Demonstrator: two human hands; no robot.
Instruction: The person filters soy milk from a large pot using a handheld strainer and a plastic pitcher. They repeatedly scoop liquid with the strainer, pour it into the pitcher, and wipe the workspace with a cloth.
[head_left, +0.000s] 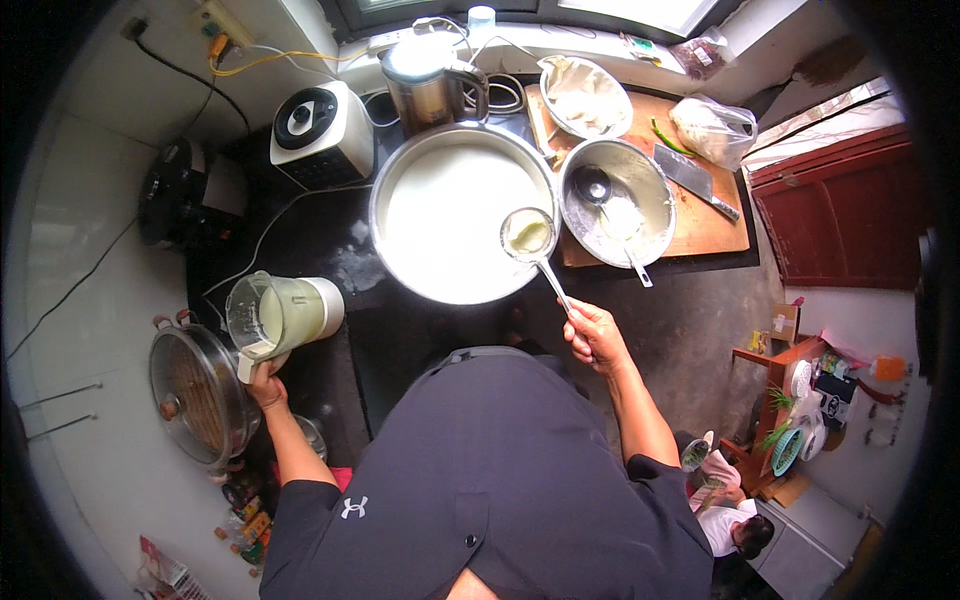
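My left hand (267, 384) grips the handle of a blender jug (289, 307), which is tilted on its side and holds pale green liquid. My right hand (596, 336) holds the handle of a metal ladle (527, 234); its bowl, with pale green liquid in it, is over the right rim of a large metal basin (557, 187) of white liquid. Touching or close to that basin, a smaller metal pot (666, 176) holds a dark ladle (592, 184), a light-handled utensil (637, 266) and white residue. Behind the large basin stands a metal jug with a black handle (420, 86).
A white blender base (324, 135) stands at the back left. On a wooden cutting board (709, 232) lie a cleaver (694, 178), a green chili (671, 139) and a plastic bag (712, 131), beside a cloth-lined bowl (585, 97). A lidded steamer pot (202, 390) is at left. Another person (731, 517) sits lower right.
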